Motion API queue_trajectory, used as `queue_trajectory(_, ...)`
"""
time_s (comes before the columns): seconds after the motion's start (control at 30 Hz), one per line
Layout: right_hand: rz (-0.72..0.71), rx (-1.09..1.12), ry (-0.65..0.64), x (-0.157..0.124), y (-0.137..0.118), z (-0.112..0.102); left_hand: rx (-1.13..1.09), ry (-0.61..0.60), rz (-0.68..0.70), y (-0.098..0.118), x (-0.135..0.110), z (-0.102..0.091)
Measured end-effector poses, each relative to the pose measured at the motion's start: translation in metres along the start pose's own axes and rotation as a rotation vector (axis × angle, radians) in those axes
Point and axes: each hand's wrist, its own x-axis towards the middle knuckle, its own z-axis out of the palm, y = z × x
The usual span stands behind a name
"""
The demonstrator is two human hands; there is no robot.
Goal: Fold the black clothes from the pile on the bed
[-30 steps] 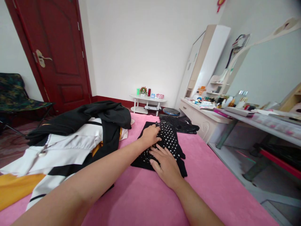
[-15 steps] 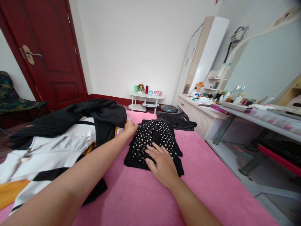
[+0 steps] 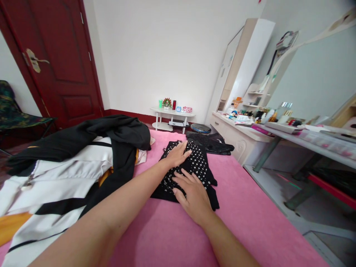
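Observation:
A folded black garment with white dots [image 3: 198, 163] lies on the pink bed cover [image 3: 244, 207]. My left hand [image 3: 178, 154] lies flat on its far part, fingers stretched out and open. My right hand [image 3: 191, 191] presses flat on its near edge, fingers spread, holding nothing. Both hands touch the dotted cloth.
A heap of black, white and yellow clothes [image 3: 72, 163] fills the bed's left side. Another dark garment [image 3: 211, 144] lies at the far end. A white dresser [image 3: 241, 135] with clutter stands right, a small white table [image 3: 172, 116] by the wall, a red door [image 3: 58, 59] left.
My left hand has come back from the garment's left edge and now lies flat on top of the dotted cloth. My right hand has stayed pressed on the near edge.

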Motion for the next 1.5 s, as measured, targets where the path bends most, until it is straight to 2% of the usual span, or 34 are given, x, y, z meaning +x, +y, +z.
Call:
queue_trajectory(0.1, -0.003, 0.01, 0.001, 0.001, 0.001, -0.001, -0.017, -0.001, -0.226, -0.016, -0.001, 0.005)
queue_trajectory(0.2, 0.008, 0.031, 0.005, 0.002, 0.002, -0.001, -0.006, 0.009, -0.267, -0.022, -0.005, 0.006)
queue_trajectory(0.4, 0.073, 0.146, 0.009, 0.003, -0.001, 0.001, 0.084, 0.057, -0.375, -0.014, -0.016, 0.009)
queue_trajectory(0.53, 0.156, 0.377, 0.001, 0.024, 0.01, -0.01, 0.157, 0.067, -0.405, -0.009, -0.02, 0.008)
queue_trajectory(0.6, 0.23, 0.468, 0.149, 0.046, 0.03, -0.02, 0.163, 0.067, -0.404, -0.008, -0.022, 0.007)
queue_trajectory(0.7, 0.353, 0.385, 0.494, 0.081, 0.076, -0.027, 0.17, 0.073, -0.392, -0.008, -0.023, 0.007)
queue_trajectory(0.73, 0.417, 0.358, 0.568, 0.09, 0.092, -0.025, 0.172, 0.078, -0.387, -0.009, -0.024, 0.007)
queue_trajectory(0.83, 0.586, 0.393, 0.633, 0.106, 0.132, -0.008, 0.171, 0.089, -0.376, -0.01, -0.024, 0.009)
queue_trajectory(0.9, 0.609, 0.427, 0.632, 0.106, 0.144, 0.006, 0.171, 0.094, -0.377, -0.011, -0.025, 0.01)
queue_trajectory(1.03, 0.61, 0.474, 0.677, 0.094, 0.143, 0.02, 0.175, 0.09, -0.378, -0.008, -0.026, 0.008)
queue_trajectory(1.2, 0.704, 0.518, 0.893, 0.081, 0.139, 0.013, 0.188, 0.082, -0.383, -0.003, -0.028, 0.003)
queue_trajectory(1.3, 0.749, 0.533, 0.966, 0.078, 0.137, 0.011, 0.186, 0.088, -0.384, -0.004, -0.028, 0.003)
queue_trajectory(1.5, 0.715, 0.584, 1.086, 0.075, 0.124, 0.005, 0.145, 0.075, -0.394, -0.007, -0.026, 0.005)
